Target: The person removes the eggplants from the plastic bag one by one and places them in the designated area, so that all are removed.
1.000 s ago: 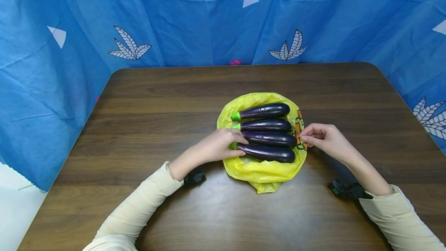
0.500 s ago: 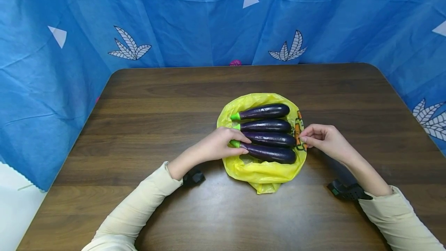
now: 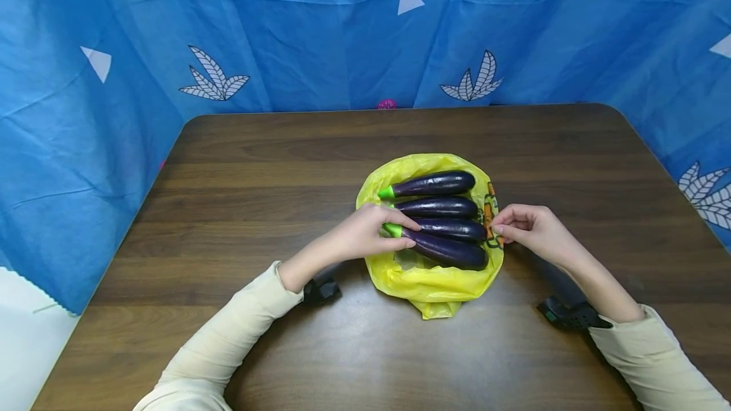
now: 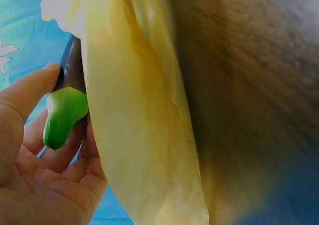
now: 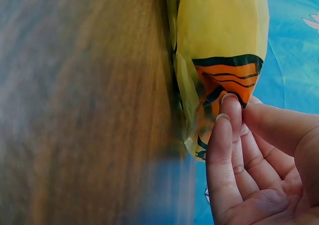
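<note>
Left hand [image 3: 374, 231] is gripping 1 of 4 eggplants [image 3: 448, 250], that nearest the front edge of the yellow bag [image 3: 433, 281]; right hand [image 3: 528, 224] is pinching its right edge.

glossy eggplants [image 3: 438, 207], crinkled plastic bag [image 3: 431, 283]

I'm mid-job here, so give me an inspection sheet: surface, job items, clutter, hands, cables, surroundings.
Surface: brown wood-grain table, glare on its near part.
Job items: four eggplants in a row, lying on an open yellow bag.
Clutter: nothing seen.
Left hand: pinches the nearest eggplant by its green stem end; whether it is lifted, I cannot tell.
Right hand: pinches the bag's printed right edge.
Cables: nothing seen.
Surroundings: blue patterned curtain behind the table and along its sides.
</note>
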Motion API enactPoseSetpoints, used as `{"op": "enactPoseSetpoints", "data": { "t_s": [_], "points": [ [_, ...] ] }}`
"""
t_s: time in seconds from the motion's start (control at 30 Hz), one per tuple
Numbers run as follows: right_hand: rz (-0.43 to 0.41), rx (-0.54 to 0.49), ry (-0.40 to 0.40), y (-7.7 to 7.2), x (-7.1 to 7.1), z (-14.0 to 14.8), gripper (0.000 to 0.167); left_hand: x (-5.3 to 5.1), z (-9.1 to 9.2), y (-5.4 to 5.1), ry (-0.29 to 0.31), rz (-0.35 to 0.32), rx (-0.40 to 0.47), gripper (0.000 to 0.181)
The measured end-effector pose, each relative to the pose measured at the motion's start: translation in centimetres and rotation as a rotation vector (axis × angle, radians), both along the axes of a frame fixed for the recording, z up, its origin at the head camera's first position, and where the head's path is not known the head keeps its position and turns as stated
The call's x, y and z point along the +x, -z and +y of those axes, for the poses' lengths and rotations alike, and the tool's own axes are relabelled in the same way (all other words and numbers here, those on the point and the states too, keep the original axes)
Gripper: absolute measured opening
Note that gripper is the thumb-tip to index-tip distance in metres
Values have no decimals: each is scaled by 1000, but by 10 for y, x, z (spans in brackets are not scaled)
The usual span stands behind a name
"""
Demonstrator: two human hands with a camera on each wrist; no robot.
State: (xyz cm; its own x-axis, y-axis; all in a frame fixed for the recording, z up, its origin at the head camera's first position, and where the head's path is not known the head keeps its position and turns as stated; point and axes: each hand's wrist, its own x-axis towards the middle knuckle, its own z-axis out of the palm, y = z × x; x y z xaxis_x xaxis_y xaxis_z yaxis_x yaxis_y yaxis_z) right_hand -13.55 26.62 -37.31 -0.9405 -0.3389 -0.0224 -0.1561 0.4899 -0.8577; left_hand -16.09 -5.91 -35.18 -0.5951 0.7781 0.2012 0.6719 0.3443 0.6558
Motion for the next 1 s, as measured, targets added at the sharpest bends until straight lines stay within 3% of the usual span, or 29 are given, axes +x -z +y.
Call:
{"op": "enactPoseSetpoints", "data": {
  "t_s": [0.33,1.0],
  "points": [
    [-4,-12,-4,-1,-1,-1,8,3,9,-6,14,-21,-34,25],
    [4,-23,-10,1,0,-2,8,7,32,-1,65,-79,-112,36]
  ]
}}
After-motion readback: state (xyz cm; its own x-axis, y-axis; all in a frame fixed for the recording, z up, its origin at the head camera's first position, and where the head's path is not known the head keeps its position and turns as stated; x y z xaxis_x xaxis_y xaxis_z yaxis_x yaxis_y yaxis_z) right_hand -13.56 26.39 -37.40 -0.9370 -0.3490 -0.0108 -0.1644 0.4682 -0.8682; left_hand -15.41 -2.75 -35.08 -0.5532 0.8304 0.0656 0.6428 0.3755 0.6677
